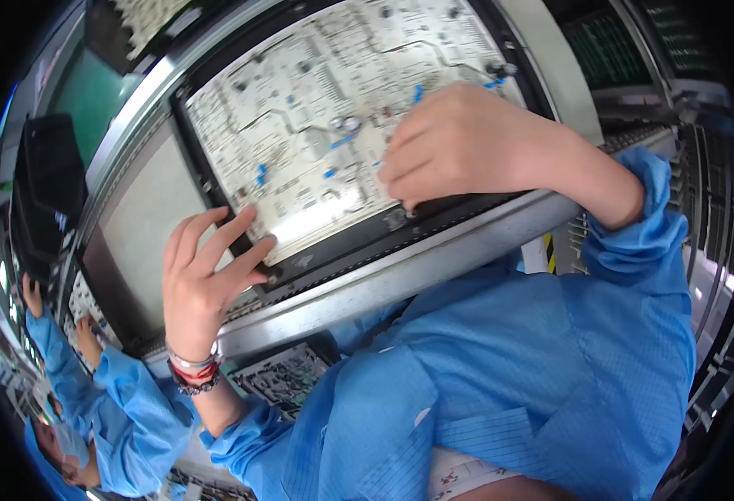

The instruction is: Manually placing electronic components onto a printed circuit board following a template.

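- A large white circuit board lies in a black frame on a metal conveyor rail, tilted across the upper middle of the view.
- The left hand rests at the board's near left corner, fingers spread apart, fingertips touching the board's edge and the black frame; it grips nothing.
- Bracelets circle the left wrist.
- The right hand lies on the board's right part, fingers curled together and pressed down near its lower edge; whether they pinch a part cannot be told.
- Small blue parts dot the board between the hands.
- Both arms wear blue sleeves.
- At the far left, another person in a blue coat reaches up towards a second board.
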A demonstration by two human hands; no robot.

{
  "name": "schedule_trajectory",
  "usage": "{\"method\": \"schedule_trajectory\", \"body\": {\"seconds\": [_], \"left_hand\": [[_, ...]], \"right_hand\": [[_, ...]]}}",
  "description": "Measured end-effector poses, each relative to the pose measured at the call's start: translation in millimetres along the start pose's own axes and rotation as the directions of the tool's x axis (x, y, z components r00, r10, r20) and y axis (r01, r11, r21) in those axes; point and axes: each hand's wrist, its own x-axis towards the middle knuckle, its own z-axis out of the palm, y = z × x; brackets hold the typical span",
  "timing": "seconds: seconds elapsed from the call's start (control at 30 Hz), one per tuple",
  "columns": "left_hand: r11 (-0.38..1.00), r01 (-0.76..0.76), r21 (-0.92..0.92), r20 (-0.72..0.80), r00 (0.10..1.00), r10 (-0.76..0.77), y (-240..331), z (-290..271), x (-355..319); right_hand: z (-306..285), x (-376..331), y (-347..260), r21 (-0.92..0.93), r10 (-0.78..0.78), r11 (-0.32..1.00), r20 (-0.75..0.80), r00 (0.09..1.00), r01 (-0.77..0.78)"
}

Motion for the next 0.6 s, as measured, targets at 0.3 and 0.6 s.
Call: {"method": "schedule_trajectory", "body": {"seconds": [0.3, 0.6], "left_hand": [[0.992, -0.116, 0.058, -0.015, 0.993, 0.117, -9, 2, 7], [0.985, 0.094, -0.146, -0.002, 0.995, -0.095, -36, -20, 35]], "right_hand": [[-34, -95, 25, 0.143, 0.259, 0.96, -0.117, 0.959, -0.242], [-28, -105, 19, 0.244, 0.343, 0.903, 0.084, 0.936, -0.353]]}}
